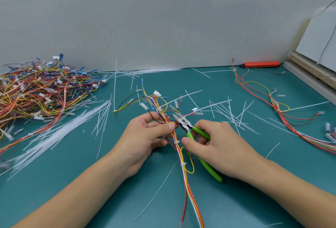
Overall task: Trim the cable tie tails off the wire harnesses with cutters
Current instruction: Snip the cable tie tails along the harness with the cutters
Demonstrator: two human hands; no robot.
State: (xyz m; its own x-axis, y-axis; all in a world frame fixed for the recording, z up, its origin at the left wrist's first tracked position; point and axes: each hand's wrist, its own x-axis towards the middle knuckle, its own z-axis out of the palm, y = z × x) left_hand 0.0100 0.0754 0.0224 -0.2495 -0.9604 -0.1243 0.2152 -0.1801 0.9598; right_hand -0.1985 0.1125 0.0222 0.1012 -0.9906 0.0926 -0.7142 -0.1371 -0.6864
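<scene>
On the green mat, mid-table: a harness is held and cutters are brought to a tie.

Left of the held harness a large heap of harnesses is piled, and loose cable ties are strewn between the two; right of it another harness lies well apart. The held harness is pinched by the left hand just above a tie head. The green-handled cutters are gripped by the right hand, jaws slightly parted just beside the left thumb. A trimming step is judged in hand. Whether a tail lies between the blades cannot be told. Next, the blades would need seating flush against a tie head, clear of the wires.
</scene>
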